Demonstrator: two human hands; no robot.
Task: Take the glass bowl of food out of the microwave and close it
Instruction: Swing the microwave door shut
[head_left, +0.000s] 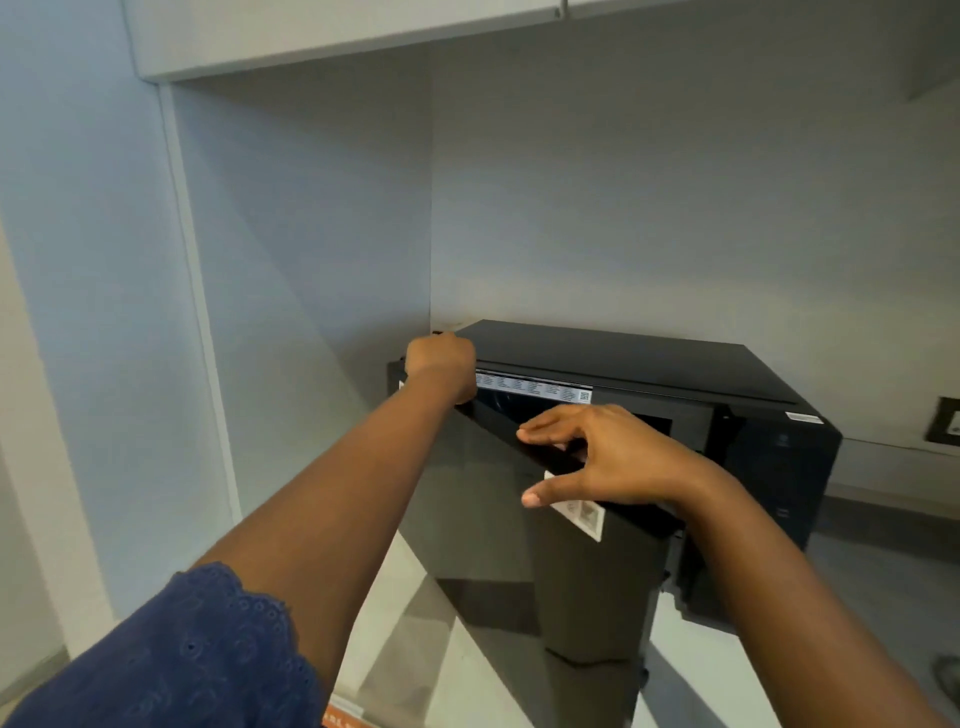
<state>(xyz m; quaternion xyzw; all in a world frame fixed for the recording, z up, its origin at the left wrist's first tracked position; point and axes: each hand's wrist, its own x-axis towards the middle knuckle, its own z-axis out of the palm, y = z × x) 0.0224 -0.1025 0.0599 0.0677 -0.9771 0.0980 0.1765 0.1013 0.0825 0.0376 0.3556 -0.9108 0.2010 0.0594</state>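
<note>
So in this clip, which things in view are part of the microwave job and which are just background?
Part of the job:
- microwave, black, on the counter
- microwave door, swung partly open
- left hand, at the top left corner of the microwave
- right hand, on the door's top edge
The glass bowl is not visible.

Background:
- wall socket
- overhead cabinet
- counter

The light is soft and even, a bit dim, with a cool blue look on the left wall (104, 260). The shiny microwave door (519, 545) mirrors pale shapes. Soft shadows sit under the cabinet (311, 41) and beside the microwave (649, 364). Straight lines bend near the edges. The blue sleeve (182, 660) up close looks slightly fuzzy.
</note>
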